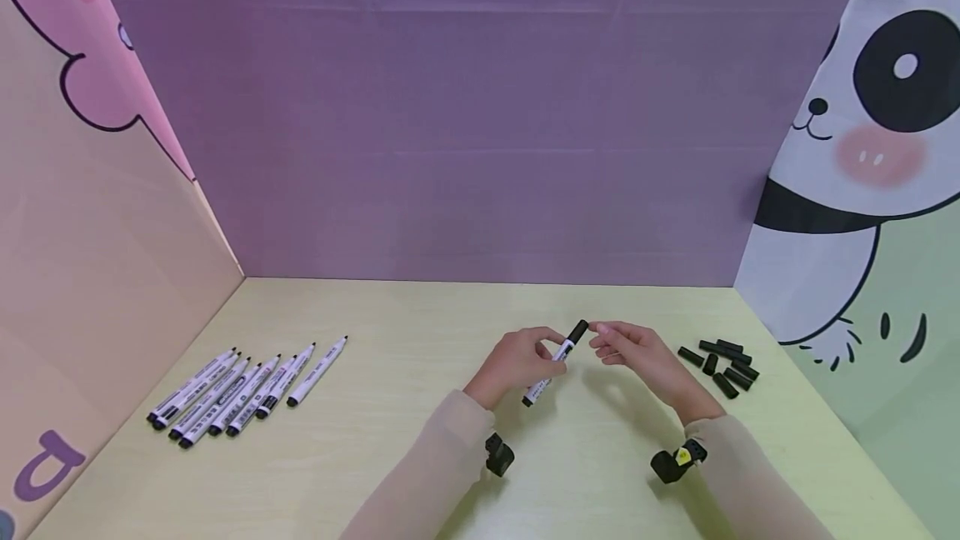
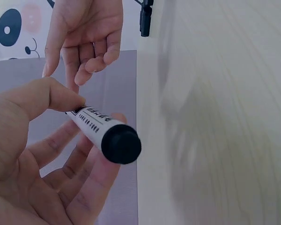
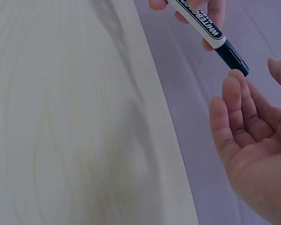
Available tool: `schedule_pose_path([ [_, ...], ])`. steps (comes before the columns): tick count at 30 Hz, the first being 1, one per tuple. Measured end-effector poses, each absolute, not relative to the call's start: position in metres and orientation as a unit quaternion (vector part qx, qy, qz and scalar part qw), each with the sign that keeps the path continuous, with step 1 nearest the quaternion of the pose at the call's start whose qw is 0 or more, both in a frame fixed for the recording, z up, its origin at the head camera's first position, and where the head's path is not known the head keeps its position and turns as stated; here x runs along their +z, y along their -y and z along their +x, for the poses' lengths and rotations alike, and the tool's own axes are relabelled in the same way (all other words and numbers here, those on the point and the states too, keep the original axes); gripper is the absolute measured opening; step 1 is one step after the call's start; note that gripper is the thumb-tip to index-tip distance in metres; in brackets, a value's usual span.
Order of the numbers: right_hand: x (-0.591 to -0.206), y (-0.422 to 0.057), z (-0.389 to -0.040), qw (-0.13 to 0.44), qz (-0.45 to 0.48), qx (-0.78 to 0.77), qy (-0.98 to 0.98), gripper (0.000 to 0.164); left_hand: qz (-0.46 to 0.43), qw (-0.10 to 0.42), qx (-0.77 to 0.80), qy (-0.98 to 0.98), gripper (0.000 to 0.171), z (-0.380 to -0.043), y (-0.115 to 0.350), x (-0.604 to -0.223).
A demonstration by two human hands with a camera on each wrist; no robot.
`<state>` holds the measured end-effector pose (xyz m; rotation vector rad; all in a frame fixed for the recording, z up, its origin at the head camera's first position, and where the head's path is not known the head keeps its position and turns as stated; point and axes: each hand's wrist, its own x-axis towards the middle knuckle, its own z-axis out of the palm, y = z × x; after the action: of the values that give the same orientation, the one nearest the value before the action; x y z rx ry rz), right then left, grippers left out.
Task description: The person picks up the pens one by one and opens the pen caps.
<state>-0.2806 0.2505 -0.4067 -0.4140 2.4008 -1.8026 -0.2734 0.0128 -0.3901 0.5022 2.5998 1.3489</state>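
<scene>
My left hand pinches a whiteboard marker between thumb and fingers, above the table. The marker has a white barrel with black lettering and tilts up to the right. A black cap covers its upper end, and its black bottom end faces the left wrist camera. Beside the capped end is my right hand, fingers loosely bent and thumb apart from them in the right wrist view. Its fingertips are right at the cap's tip, with nothing held in the palm.
Several uncapped markers lie in a slanted row on the left of the table. Several loose black caps are scattered at the right. A purple wall closes the back, with printed panels on both sides.
</scene>
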Motion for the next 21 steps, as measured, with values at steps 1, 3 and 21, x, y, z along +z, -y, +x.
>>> schedule_pose_path([
  [1,-0.406,-0.250,-0.281,0.054,-0.131,-0.599,-0.788,0.052,0.172,0.082,0.452,-0.872,0.034,-0.272,-0.012,-0.389],
  [3,-0.404,-0.248,-0.280,0.054,-0.124,-0.604,-0.785,0.052,0.176,0.077,0.453,-0.870,0.035,-0.270,-0.010,-0.386],
  [21,-0.393,-0.231,-0.269,0.064,-0.154,-0.617,-0.769,0.040,0.233,0.065,0.469,-0.850,0.032,-0.257,0.007,-0.375],
])
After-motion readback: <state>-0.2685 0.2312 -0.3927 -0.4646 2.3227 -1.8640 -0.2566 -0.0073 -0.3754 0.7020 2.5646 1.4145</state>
